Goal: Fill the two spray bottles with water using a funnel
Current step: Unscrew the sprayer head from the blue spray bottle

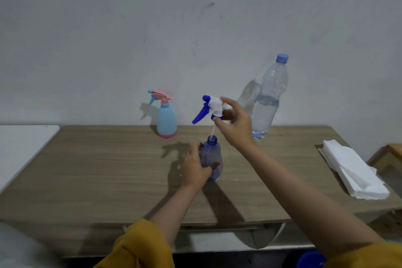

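So the neck stays clear for a funnel, our left hand (195,166) wraps its fingers (214,165) round the blue bottle (212,159) on the desk (108,169) while our right hand (236,125) pinches the spray head (210,107) lifted above it.

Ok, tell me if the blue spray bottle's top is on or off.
Off. The right hand holds the trigger head lifted above the blue bottle, its neck bare; the dip tube's tip still reaches the neck.

The left hand (195,164) hides part of the blue bottle (212,159); a blue object (311,260) is cut off below.
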Demonstrator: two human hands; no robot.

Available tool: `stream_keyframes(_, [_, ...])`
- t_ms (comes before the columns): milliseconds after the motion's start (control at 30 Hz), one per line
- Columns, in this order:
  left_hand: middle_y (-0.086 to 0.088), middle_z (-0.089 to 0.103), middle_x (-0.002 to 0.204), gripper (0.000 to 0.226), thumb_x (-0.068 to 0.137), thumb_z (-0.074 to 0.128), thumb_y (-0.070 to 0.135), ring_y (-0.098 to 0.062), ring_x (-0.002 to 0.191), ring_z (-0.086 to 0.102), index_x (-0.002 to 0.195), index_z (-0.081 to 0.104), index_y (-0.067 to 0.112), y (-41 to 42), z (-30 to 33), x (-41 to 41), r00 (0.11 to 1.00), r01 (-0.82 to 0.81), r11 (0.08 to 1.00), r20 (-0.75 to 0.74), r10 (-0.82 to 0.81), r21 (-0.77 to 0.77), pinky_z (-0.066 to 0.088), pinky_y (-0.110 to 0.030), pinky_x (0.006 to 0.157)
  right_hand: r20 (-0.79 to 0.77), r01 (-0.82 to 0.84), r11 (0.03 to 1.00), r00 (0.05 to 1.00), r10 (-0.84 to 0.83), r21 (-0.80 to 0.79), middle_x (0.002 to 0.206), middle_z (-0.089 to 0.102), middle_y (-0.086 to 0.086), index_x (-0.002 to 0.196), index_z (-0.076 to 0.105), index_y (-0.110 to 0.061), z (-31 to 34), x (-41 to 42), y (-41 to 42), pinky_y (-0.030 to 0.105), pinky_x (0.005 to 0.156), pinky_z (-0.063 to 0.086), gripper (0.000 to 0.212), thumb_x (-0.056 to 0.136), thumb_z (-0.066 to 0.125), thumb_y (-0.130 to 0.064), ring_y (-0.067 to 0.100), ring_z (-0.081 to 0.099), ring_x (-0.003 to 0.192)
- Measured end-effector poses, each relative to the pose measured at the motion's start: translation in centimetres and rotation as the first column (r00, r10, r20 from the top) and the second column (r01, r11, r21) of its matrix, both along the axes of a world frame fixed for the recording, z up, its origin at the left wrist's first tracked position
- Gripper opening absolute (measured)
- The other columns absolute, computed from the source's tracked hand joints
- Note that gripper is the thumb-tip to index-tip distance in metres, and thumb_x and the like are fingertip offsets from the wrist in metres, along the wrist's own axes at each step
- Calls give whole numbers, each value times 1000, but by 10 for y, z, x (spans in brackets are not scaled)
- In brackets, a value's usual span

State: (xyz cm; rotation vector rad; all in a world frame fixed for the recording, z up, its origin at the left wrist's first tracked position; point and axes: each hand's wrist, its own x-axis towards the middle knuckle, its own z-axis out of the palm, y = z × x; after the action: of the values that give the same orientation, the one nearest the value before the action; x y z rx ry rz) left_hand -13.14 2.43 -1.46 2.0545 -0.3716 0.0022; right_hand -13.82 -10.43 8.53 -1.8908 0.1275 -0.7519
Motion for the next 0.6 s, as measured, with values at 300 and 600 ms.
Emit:
stream_keyframes(300, [12, 59, 107, 65, 60, 86, 27, -11, 95, 61, 113, 49, 22, -3, -8, -1, 996, -51, 997, 66, 55, -63, 52, -31, 80, 183, 138, 988, 972, -148, 67, 84, 72, 1, 122, 58, -21, 90, 1, -62, 18, 71, 55, 49, 77, 74, -10, 10, 70, 76])
stream_keyframes(600, [15, 57, 114, 63, 66, 84, 30, -2, 95, 56, 118, 49, 24, -1, -6, -5, 997, -52, 998, 54, 55, -40, 39, -4, 67, -435, 57, 970, 886, -159, -238, 94, 66, 11, 113, 62, -17, 14, -12, -122, 19, 54, 41, 49, 68, 77, -5, 20, 61, 75])
